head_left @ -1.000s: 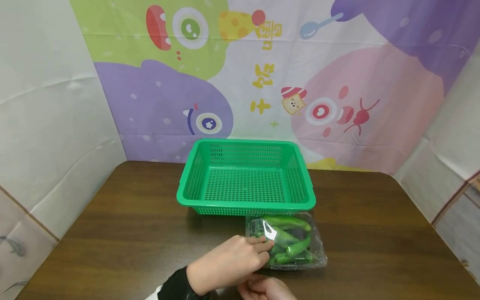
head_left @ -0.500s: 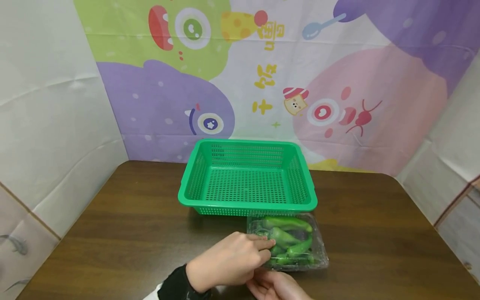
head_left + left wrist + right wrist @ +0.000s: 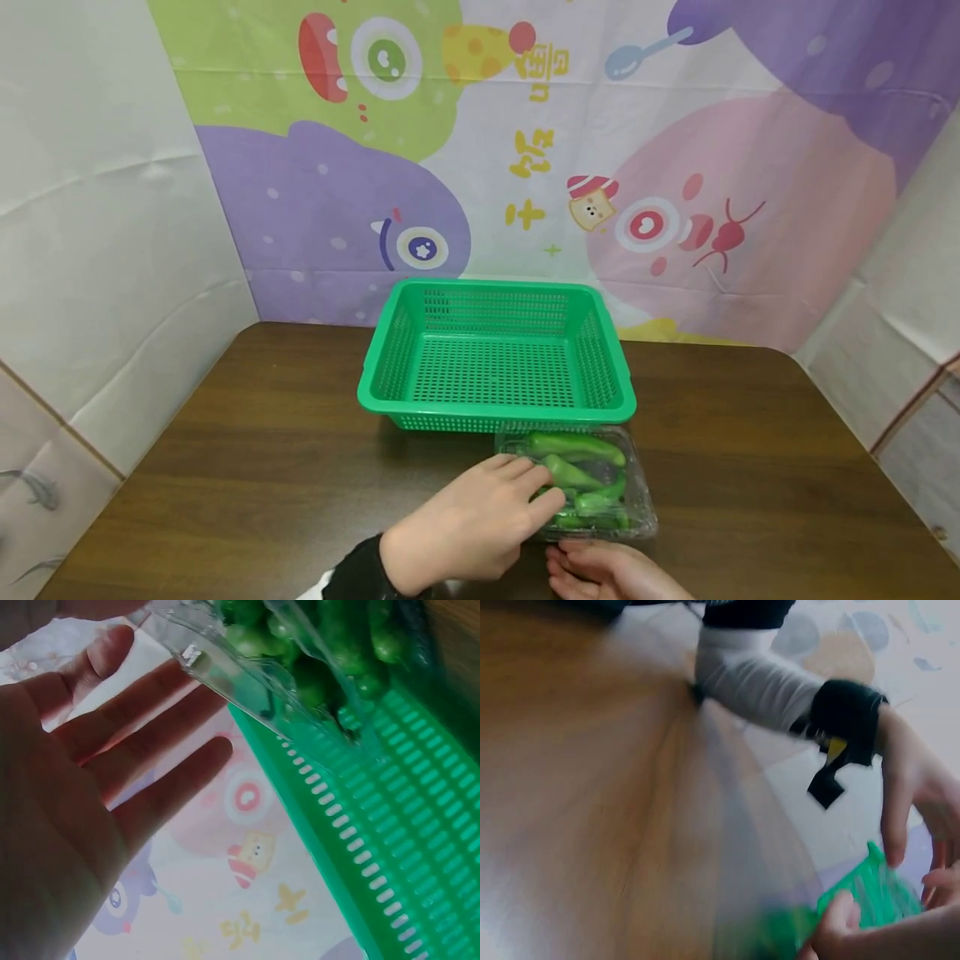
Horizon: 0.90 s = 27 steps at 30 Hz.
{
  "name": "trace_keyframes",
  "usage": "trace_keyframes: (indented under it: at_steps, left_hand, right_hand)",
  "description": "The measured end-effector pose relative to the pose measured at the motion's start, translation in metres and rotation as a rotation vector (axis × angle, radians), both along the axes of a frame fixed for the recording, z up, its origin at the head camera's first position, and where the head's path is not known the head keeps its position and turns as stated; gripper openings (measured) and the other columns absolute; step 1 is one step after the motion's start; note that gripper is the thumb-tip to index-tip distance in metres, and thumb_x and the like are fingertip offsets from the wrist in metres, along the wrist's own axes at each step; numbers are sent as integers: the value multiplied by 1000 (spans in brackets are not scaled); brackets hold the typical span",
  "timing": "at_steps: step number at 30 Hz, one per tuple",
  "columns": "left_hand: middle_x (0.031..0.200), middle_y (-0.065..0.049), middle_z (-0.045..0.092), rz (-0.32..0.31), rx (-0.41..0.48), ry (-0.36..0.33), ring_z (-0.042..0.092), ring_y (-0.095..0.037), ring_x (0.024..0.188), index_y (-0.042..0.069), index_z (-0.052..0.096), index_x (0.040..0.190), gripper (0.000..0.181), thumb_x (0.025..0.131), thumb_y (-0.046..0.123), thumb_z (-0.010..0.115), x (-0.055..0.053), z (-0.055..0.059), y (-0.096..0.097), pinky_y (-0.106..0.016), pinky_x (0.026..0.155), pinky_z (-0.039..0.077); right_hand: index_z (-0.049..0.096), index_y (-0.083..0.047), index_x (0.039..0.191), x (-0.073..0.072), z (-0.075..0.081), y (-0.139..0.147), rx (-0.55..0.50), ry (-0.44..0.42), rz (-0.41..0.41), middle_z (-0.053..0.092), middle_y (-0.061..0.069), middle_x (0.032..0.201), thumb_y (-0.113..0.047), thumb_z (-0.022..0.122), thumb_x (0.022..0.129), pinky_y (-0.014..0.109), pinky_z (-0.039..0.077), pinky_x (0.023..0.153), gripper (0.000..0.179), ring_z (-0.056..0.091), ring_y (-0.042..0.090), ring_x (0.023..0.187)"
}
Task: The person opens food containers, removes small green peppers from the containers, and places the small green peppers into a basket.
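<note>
A clear plastic box [image 3: 639,500] holding several green peppers [image 3: 577,447] lies on the table, close against the front of a green basket [image 3: 495,412]. My left hand [image 3: 476,517] arches over the box's left part, fingertips at its lid. In the left wrist view that hand's fingers [image 3: 142,739] are spread and nearly straight, reaching to the box's edge. At the box's front edge is my right hand [image 3: 615,571], its fingers loosely bent and their tips right at the rim. The right wrist view is blurred and shows both hands near the basket's green.
The basket stands behind the box, near the back of the brown wooden table [image 3: 300,433]. A printed cartoon cloth [image 3: 525,125] hangs behind the table, and pale sheets [image 3: 112,192] rise along the sides.
My right hand has slid rightward along the box's front edge. My left hand has shifted a little right and its fingers arch more over the lid. Box and basket stay nearly in place.
</note>
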<state>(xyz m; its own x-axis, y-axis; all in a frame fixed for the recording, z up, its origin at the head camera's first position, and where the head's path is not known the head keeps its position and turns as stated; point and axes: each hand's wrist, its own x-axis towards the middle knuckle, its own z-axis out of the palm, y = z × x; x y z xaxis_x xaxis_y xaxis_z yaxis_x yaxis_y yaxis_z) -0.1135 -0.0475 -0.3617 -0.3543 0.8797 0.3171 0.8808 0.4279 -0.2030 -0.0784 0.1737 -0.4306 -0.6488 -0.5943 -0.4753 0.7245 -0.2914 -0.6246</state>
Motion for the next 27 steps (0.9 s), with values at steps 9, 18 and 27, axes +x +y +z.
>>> trace_keyframes:
  at_steps: [9,18,27]
  left_hand:
    - [103,5,62,-20,38,38,58,-9,96,19,62,106,16,91,25,59,5,1,27,-23,87,48]
    - [87,13,60,-70,33,126,55,-2,81,26,65,89,14,96,23,54,13,-6,69,-14,75,43]
    - [96,11,65,-51,-19,92,59,-3,90,26,67,99,16,99,30,52,10,-13,101,-12,80,45]
  right_hand:
    - [58,-2,116,-9,-3,40,198,280,295,65,1,109,-16,47,99,25,52,89,25,64,12,101]
    - [60,6,113,-21,2,79,372,425,392,66,5,105,-17,43,100,26,55,80,31,64,15,93]
    - [45,14,131,-41,8,108,400,488,391,66,3,112,-14,42,101,33,55,84,41,65,17,100]
